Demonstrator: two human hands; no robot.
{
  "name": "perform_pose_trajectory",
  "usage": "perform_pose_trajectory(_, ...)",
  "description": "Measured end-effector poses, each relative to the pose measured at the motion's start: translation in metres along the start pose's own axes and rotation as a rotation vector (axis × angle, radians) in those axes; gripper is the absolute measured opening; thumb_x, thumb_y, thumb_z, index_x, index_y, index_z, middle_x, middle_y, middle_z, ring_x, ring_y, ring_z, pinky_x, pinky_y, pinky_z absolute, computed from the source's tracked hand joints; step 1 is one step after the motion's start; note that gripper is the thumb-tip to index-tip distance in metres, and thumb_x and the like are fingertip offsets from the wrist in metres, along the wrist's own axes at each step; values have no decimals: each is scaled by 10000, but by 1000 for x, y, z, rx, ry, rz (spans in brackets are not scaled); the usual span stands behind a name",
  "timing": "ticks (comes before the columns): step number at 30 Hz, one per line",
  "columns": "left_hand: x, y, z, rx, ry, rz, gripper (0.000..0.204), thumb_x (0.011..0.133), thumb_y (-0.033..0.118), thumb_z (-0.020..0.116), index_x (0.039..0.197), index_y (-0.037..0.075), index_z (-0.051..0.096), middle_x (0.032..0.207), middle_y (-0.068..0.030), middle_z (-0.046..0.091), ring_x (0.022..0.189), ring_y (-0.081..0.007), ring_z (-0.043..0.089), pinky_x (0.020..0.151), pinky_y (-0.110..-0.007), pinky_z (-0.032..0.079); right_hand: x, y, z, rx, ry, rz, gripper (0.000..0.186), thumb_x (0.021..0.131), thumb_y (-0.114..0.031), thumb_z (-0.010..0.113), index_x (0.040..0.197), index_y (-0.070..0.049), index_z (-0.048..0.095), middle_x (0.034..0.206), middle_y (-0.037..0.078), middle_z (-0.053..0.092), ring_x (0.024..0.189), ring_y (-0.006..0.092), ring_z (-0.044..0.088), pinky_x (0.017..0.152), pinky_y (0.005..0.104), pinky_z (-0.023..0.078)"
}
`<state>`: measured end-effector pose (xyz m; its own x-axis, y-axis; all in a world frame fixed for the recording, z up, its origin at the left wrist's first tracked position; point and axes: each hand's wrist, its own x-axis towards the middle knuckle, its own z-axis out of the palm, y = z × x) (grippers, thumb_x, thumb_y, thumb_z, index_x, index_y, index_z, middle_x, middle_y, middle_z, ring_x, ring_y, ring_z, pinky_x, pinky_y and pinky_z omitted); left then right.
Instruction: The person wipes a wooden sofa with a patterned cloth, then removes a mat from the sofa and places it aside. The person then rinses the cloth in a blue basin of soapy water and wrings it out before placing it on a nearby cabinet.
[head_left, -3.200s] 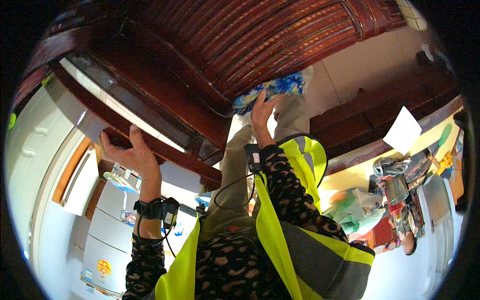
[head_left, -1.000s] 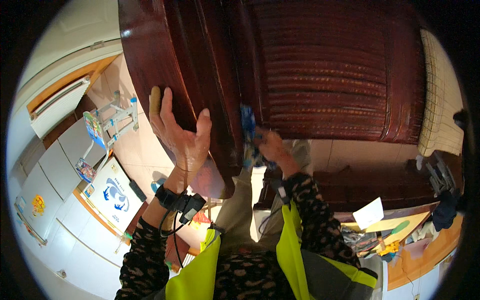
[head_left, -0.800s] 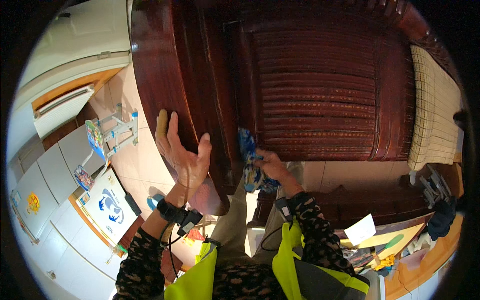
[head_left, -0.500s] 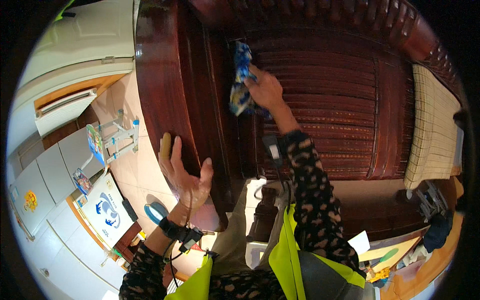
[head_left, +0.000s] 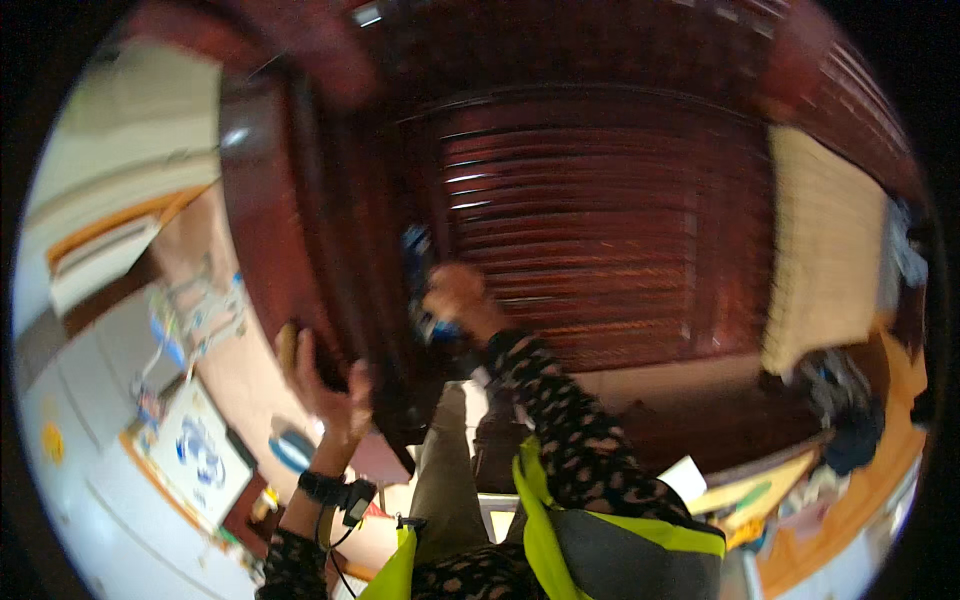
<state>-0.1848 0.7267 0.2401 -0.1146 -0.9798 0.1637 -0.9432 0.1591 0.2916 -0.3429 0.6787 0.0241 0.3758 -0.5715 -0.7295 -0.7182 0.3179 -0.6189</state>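
A dark reddish wooden seat (head_left: 570, 240) with slats fills the upper middle of my blurred view. Its broad wooden arm (head_left: 255, 190) runs along the left side. My right hand (head_left: 460, 298) grips a blue patterned cloth (head_left: 415, 255), pressed into the groove between that arm and the slatted seat. Lower down, my left hand (head_left: 325, 390) lies on the outer edge of the wooden arm with its fingers spread, holding nothing.
A beige cushion (head_left: 825, 250) lies at the seat's right. A small folding step stool (head_left: 200, 320), a blue round object (head_left: 290, 450) and a white door (head_left: 130, 110) are at the left. A dark wooden piece (head_left: 700, 410) with clutter stands below the seat's right side.
My right hand has moved the cloth back down along the groove from higher up half a second ago. The view has shifted, and my left hand still rests on the wooden arm.
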Motion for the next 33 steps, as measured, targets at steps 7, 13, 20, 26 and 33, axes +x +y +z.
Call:
perform_pose_trajectory(7,2,7,-2,-6,-40,81,640,914,359,595,1385,-10,369,1470,-209,300,1364,-392,282,1109,-548,243,-81,75,105,72,-352,-87,296,921,-243,534,1175,-140,645,1090,176,627,930,284,600,735,476,481)
perform_pose_trajectory(13,-1,22,-27,290,-147,94,662,918,362,577,1397,-35,350,1475,-203,317,1352,-409,301,1107,-525,275,-226,186,69,441,240,155,479,934,-410,534,1310,-114,556,1173,201,587,944,324,565,800,466,435)
perform_pose_trajectory(20,-7,46,-43,-60,5,64,738,875,457,585,1443,83,298,1460,-178,355,1330,-385,326,1088,-543,244,-449,213,30,703,797,457,506,887,-276,626,1320,-32,528,1237,204,586,1115,346,550,956,428,424)
perform_pose_trajectory(26,-13,-2,-41,344,-70,139,744,843,563,603,1370,53,474,1418,-203,437,1319,-369,383,1091,-504,309,-589,186,15,1316,1588,185,228,890,-55,577,1111,-9,607,984,43,648,886,152,615,808,314,501)
perform_pose_trajectory(33,58,-22,-15,165,-448,-7,728,763,444,720,1316,25,499,1401,-179,441,1259,-404,412,1042,-531,362,-657,174,2,1336,2062,-74,259,870,-31,543,1123,-4,593,973,29,639,869,129,586,802,280,478)
